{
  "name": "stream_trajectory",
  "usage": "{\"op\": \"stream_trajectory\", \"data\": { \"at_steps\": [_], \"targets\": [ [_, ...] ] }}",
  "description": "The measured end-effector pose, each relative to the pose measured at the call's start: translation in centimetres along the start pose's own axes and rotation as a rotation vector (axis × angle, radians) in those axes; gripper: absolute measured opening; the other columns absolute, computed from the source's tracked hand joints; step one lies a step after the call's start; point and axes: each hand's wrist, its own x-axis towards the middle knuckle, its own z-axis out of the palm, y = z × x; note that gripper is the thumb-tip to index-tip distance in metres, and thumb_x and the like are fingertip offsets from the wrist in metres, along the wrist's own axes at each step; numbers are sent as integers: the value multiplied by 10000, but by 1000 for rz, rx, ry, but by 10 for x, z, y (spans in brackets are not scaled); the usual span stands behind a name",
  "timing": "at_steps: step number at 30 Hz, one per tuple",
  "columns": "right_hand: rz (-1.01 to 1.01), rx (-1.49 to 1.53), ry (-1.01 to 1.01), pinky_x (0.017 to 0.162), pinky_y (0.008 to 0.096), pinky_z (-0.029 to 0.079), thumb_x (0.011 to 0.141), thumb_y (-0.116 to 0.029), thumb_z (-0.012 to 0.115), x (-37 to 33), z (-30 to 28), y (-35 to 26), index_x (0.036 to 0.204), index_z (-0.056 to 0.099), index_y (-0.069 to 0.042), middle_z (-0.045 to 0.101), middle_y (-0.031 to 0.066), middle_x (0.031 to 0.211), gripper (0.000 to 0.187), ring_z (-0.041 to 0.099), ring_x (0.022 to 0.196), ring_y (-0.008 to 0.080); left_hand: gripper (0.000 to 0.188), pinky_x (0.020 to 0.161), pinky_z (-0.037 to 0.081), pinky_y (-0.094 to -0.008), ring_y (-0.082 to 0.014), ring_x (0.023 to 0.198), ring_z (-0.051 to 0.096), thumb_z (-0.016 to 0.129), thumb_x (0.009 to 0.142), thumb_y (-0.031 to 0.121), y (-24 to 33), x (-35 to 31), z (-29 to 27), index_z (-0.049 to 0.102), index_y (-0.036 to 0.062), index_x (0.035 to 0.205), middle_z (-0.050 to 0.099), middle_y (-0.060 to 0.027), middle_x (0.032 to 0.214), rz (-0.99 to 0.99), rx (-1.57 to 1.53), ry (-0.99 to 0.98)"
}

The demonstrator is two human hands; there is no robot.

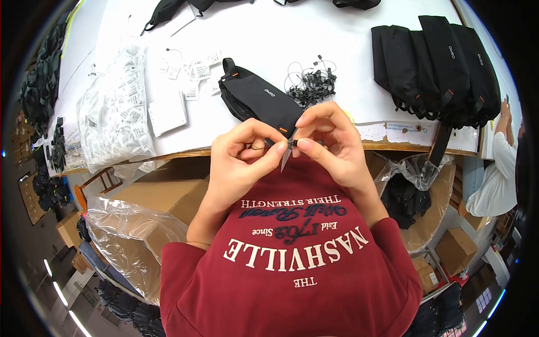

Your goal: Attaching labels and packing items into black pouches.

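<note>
Just in front of my chest, at the table edge, both hands are raised with their fingertips close together. My left hand [244, 154] pinches a thin black hang-tag cord between thumb and forefinger. A small black end piece of the cord is in the pinch of my right hand [334, 143]. Below the fingertips hangs a narrow pale tag [286, 159], seen nearly edge-on. A black zipped pouch [261, 92] with orange pull tabs lies on the table behind my hands, its near end partly hidden by them. Beyond my right hand is a tangled pile of black cords [314, 84].
Loose white tags [193, 73] and a stack of white cards [167, 114] lie left of the pouch, beside a clear plastic bag of labels [115, 106]. Several black bags [438, 67] stand at the right. Plastic-lined cartons [140, 241] flank me. Another person [497, 168] is far right.
</note>
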Motion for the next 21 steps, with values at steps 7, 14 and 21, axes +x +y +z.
{"op": "stream_trajectory", "data": {
  "at_steps": [7,14,21],
  "targets": [
    [118,8,-48,642,213,416,851,-6,597,2,-3,-5,1064,477,-40,575,36,769,246,545,697,86,135,479,345,-256,-113,482,439,715,712,13,2,2,2,629,54,807,506,2,588,444,554,6],
    [171,27,-106,649,224,436,861,-25,589,1,-5,-5,1027,472,-31,558,15,759,203,546,713,76,145,513,395,-292,-179,539,520,719,692,16,0,5,-3,615,59,783,552,-24,628,579,620,-101],
    [234,-334,-288,578,220,426,862,-151,624,30,-22,4,954,560,-30,592,16,703,164,560,642,63,122,524,397,-295,-174,536,520,706,701,25,-12,-6,-7,608,64,764,548,-21,626,518,531,-226]
  ]
}}
